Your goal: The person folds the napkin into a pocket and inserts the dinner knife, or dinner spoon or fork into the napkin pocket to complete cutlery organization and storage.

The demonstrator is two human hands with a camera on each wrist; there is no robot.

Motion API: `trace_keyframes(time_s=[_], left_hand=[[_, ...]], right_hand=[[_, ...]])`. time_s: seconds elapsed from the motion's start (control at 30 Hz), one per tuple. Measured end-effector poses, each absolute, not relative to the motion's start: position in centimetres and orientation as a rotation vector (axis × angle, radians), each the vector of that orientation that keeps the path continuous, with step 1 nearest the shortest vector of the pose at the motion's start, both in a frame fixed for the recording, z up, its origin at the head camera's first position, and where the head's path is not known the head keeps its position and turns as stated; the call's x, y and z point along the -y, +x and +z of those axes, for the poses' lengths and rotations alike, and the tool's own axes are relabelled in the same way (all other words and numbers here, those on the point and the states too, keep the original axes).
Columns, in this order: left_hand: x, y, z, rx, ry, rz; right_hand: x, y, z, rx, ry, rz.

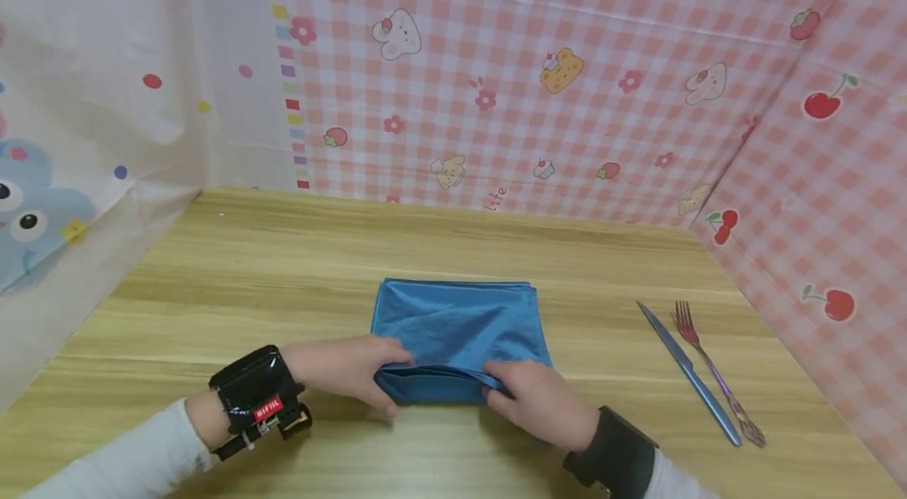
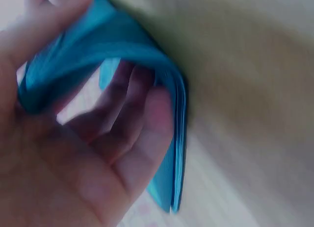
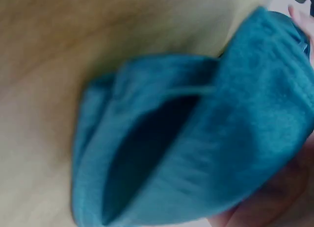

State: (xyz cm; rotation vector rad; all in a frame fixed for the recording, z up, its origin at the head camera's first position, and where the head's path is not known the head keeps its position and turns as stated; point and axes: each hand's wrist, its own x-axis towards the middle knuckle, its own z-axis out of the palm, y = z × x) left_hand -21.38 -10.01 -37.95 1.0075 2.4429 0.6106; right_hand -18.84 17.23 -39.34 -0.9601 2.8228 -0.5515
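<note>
R of cloth (image 1: 460, 326), knife (image 1: 690, 371) nr fork (image 1: 720, 382)

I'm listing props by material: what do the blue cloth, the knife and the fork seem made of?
Blue cloth: fabric, perhaps satin-like, given its soft sheen, creases and bending folds.
Knife: probably metal, judging by its thin, smooth, bluish blade.
Fork: likely metal too, with slim tines and a reddish-purple tinted finish; whether coated, I can't tell.

Even light, blurred wrist views
</note>
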Motion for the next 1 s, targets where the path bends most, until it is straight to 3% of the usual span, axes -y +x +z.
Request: trace_keyframes(time_s=[0.63,1.0], left_hand=[[11.7,-19.9,-38.2,-2.648,1.304,0.642],[12.6,-20.5,-38.7,-2.53,0.965,0.95]], right_hand=[[-22.4,-17.2,-37.7,-2.808,-0.869,-0.33],[-23.3,-18.4,-38.4,-2.839,-0.615,-0.724]])
